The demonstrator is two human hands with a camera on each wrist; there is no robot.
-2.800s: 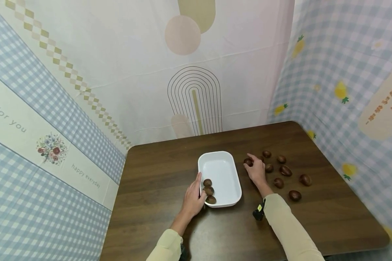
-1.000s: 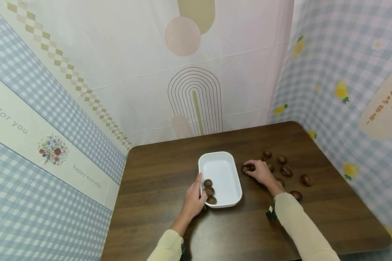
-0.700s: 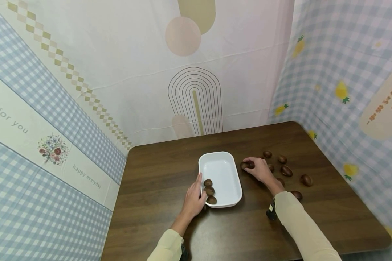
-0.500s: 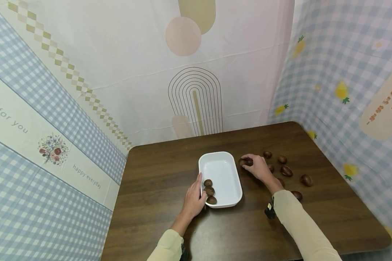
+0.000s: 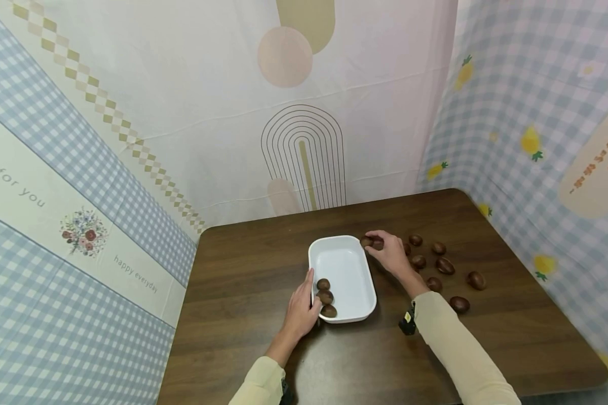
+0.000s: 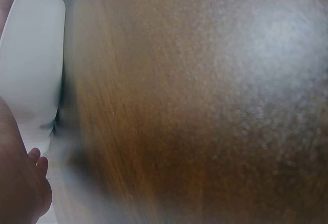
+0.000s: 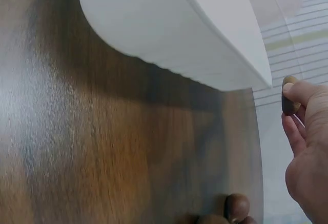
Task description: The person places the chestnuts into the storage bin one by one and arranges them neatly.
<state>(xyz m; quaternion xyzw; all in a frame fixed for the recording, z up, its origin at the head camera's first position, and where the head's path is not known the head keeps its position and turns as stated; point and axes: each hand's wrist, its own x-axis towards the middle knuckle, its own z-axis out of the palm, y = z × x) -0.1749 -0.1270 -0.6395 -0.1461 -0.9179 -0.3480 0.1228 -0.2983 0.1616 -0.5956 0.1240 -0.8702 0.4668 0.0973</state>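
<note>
My left hand point(image 5: 301, 311) grips the near left side of a white rectangular dish point(image 5: 352, 281), thumb at the rim and fingers along the outer wall. Inside the dish, 3 brown chestnuts point(image 5: 325, 297) lie in a row against that side. My right hand point(image 5: 391, 254) pinches another chestnut point(image 5: 366, 241) between thumb and fingers, right at the dish's far right corner. In the right wrist view this held chestnut point(image 7: 289, 97) shows dark brown with a tan patch, just beyond the dish's corner.
Several loose chestnuts point(image 5: 445, 265) are scattered on the dark wooden table point(image 5: 233, 281), to the right of the dish. Patterned cloths point(image 5: 208, 140) hang behind the table and at both sides.
My right hand pinched a chestnut among the loose ones and has carried it left and slightly away to the dish's far right corner. The left hand and the dish have stayed in place.
</note>
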